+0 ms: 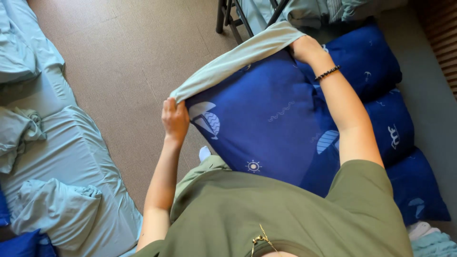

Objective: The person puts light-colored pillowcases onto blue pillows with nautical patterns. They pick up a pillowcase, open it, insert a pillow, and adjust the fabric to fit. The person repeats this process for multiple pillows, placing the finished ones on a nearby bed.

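The left hand [175,119] was closed in a pinch on one corner of a pale green pillowcase [238,59], fingers curled around the rolled edge of the cloth. The right hand [304,47] gripped the opposite corner, its fingers tucked under the fabric, so how tightly they were pressed together could not be told. A dark beaded bracelet [327,73] sat on the right wrist.

Between the two hands the pillowcase stretched in a band across the top edge of a dark blue pillow [266,123] printed with white sailboats and small sun shapes. The pillow stood tilted in front of the person, its lower end hidden behind an olive green shirt [285,214].

Just behind it on the right lay more dark blue pillows [376,62] of the same print, stacked along a grey surface. On the left, a bed [71,152] with a light blue sheet carried crumpled pale blue cloths [57,209]. A beige carpet [124,57] covered the floor between, and the black legs of a chair [228,19] showed at the top.
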